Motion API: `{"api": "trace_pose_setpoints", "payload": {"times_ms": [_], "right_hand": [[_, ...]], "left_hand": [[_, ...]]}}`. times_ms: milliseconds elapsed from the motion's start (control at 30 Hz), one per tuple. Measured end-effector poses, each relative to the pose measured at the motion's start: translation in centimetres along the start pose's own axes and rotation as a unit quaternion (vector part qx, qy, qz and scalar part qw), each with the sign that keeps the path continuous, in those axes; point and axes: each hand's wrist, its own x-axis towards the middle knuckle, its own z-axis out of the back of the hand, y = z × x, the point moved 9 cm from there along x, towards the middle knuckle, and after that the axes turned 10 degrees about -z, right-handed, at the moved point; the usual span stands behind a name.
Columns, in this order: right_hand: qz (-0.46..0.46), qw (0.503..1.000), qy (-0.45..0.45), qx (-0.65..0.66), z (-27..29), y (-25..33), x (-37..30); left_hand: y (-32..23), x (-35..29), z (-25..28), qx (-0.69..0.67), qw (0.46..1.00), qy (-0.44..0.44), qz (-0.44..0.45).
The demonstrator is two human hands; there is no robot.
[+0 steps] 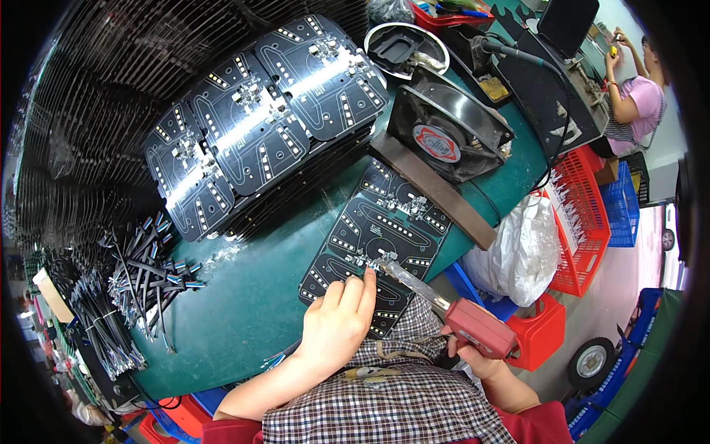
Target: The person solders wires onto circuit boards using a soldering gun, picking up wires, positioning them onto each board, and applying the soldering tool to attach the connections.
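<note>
So the left hand (336, 318) is down at the board (370, 226), palm low, fingers bent, index fingertip right at a cluster of shiny parts near the middle. Can't tell if it's pinching something tiny there or just pressing. The right hand (481, 362) is wrapped around the red handle of a soldering gun (479, 328), with the metal barrel angled up and left so the tip ends by that same fingertip.

The board is black with little pale LEDs in rows, and it lies on the green table (244, 296) at the near edge, just above the checked apron (384, 407). A brown bar (436, 192) runs diagonally along its upper right side, and just past that a black fan (444, 137) stands tilted.

Up and left there's a fat stack (259, 118) of similar boards. Lower left of that, loose black wires (151, 274) are piled up, with a tied bundle (103, 325) beside them. Behind the fan sits a white dish (407, 37). Off to the right: a white bag (521, 255), a red crate (597, 222), a blue crate (621, 207), and a co-worker (640, 103) in pink, hands raised.
</note>
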Motion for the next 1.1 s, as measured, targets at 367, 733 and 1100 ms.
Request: {"api": "trace_pose_setpoints", "payload": {"times_ms": [367,733,1100], "right_hand": [[-0.009,1.000,0.001,-0.021,0.3,-0.6,-0.1],[0.085,0.962,0.011,-0.259,0.0,1.0,0.3],[0.014,0.987,-0.015,-0.157,0.8,-0.4,-0.9]], "left_hand": [[0.0,-0.3,-0.2,-0.027,0.999,-0.012,0.021],[0.5,-0.1,0.0,-0.069,0.997,0.002,0.037],[0.6,-0.3,-0.1,-0.113,0.992,-0.009,0.061]]}}
